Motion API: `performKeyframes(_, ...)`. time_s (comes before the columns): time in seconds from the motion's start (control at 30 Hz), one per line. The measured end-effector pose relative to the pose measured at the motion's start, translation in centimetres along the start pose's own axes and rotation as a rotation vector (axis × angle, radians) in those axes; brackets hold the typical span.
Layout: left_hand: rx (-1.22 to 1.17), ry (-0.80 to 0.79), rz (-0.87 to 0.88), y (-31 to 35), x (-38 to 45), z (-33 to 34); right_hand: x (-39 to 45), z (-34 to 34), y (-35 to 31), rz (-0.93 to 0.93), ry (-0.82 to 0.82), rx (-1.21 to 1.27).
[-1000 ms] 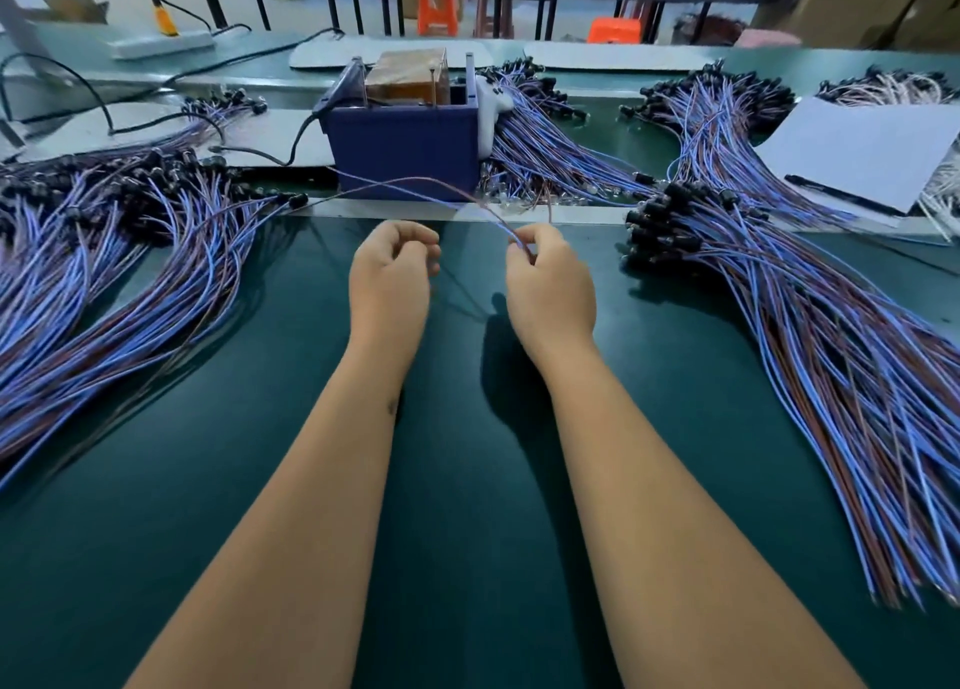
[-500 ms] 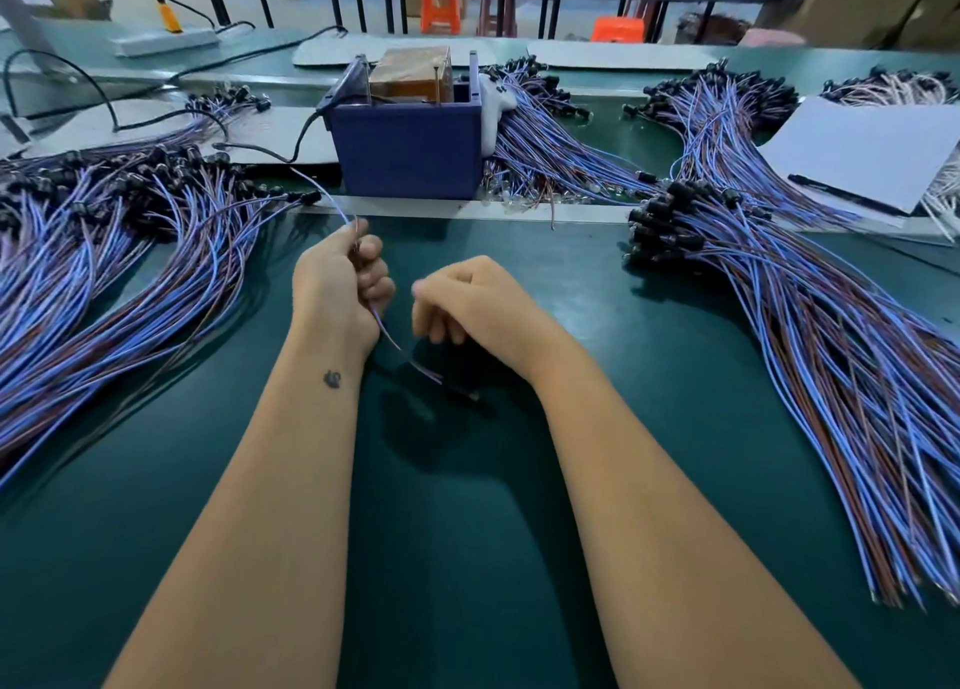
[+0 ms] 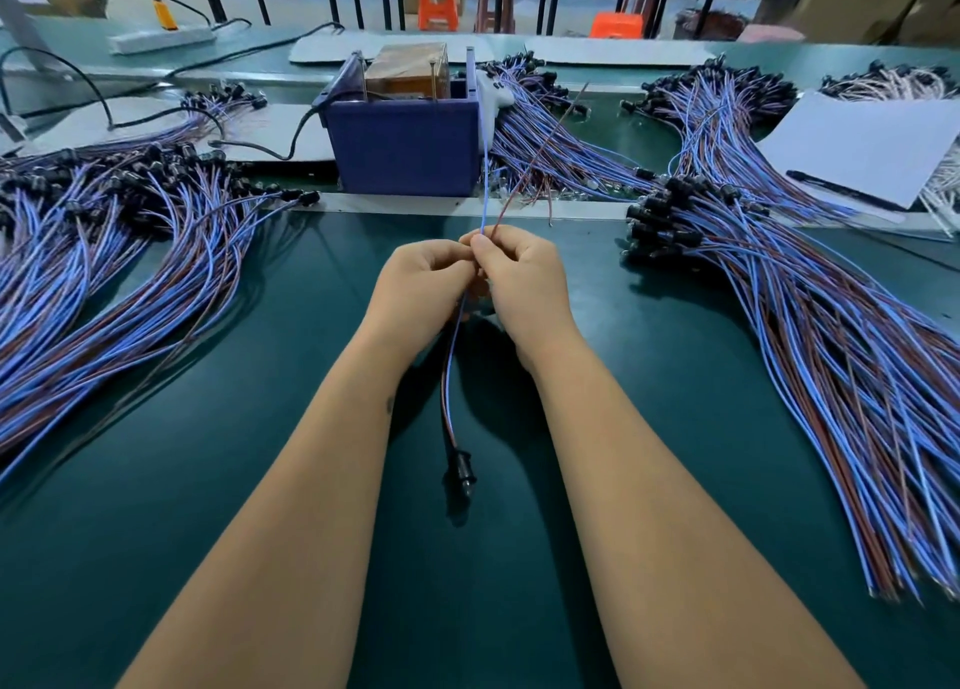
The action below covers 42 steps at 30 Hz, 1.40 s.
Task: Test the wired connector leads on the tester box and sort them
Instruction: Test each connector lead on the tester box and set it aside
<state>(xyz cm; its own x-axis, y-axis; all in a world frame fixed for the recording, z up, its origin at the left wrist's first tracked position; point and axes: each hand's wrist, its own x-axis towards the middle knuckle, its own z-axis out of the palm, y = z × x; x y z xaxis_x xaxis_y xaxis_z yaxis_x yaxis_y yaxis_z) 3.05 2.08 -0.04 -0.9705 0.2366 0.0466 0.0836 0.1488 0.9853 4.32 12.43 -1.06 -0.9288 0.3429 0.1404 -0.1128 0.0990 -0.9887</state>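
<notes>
Just in front of the blue box (image 3: 402, 150), which holds what seems a brown block (image 3: 406, 70), the left hand (image 3: 422, 289) and right hand (image 3: 524, 285) pinch one lead (image 3: 451, 376); its black plug (image 3: 459, 475) hangs below over the green surface (image 3: 208, 454).

Left pile of blue-brown wired leads (image 3: 93, 293) cut by frame edge; thin held lead (image 3: 451, 371) hidden between fists.
</notes>
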Motion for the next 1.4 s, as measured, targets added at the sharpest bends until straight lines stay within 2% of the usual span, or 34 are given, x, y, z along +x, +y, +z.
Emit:
performKeyframes(0.13, 0.052, 0.086, -0.012, -0.5, 0.7, 0.0, -0.1, 0.1, -0.1, -0.047, 0.037, -0.096)
performKeyframes(0.3, -0.041, 0.333, -0.100, -1.4, 2.0, -2.1, 0.6, -1.1, 0.1, -0.018, 0.153, -0.133)
performKeyframes(0.43, -0.236, 0.258, -0.064, -1.4, 2.3, -2.9, 0.3, -1.2, -0.2, -0.027, 0.164, -0.131)
performKeyframes(0.53, -0.157, 0.225, 0.014, -1.3, 1.8, -2.1, 0.0, -0.8, -0.5, -0.071, 0.143, -0.155)
performKeyframes(0.63, -0.069, 0.241, -0.020, -1.3, 1.8, -1.8, 0.0, -0.9, -0.6, -0.073, 0.131, -0.160)
performKeyframes(0.9, -0.162, 0.319, 0.031, -1.5, 1.8, -2.7, -0.2, -0.6, -0.4, -0.110, 0.113, -0.099)
performKeyframes(1.03, -0.181, 0.380, -0.039, -1.5, 2.1, -2.5, 0.1, 0.1, -0.5, -0.116, 0.153, -0.175)
performKeyframes(1.13, -0.191, 0.413, 0.037, -1.4, 2.0, -1.8, 1.0, 1.1, -1.0, -0.085, 0.233, -0.158)
performKeyframes(1.27, -0.153, 0.364, 0.015, -1.5, 2.3, -1.3, 2.0, 2.6, -1.1, -0.085, 0.333, -0.081)
performKeyframes(1.4, -0.200, 0.335, -0.053, -1.7, 2.9, -1.8, 2.4, 2.8, 0.0, -0.070, 0.302, -0.050)
